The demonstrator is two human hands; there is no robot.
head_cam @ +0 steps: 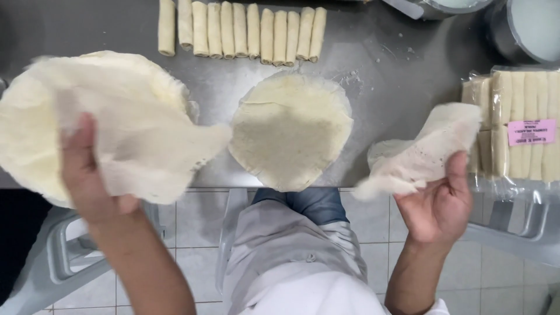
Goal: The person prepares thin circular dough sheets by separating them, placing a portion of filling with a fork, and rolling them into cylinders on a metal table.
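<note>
At the near edge of the steel table (385, 87), both hands are raised and each grip is closed on thin, pale dough wrappers. The left hand (87, 175) supports a large stack of round wrappers (111, 116) from below, thumb pressed against the stack's upper face; the stack droops toward the right and hangs partly over the table edge. The right hand (440, 201) pinches a single loose wrapper (423, 149) between thumb and fingers; this sheet is folded and crumpled, held clear of the table surface.

Between the two hands, one flat round wrapper (290, 129) lies spread on the table, its near rim reaching the table edge. It touches neither hand.

Beyond the flat wrapper, a row of rolled spring rolls (242, 30) lies side by side along the far part of the table. To the right, a clear plastic pack of pale sticks (519, 105) with a pink label rests on the table, just behind the right hand's sheet. Two round metal containers (513, 23) stand at the far right corner.
</note>
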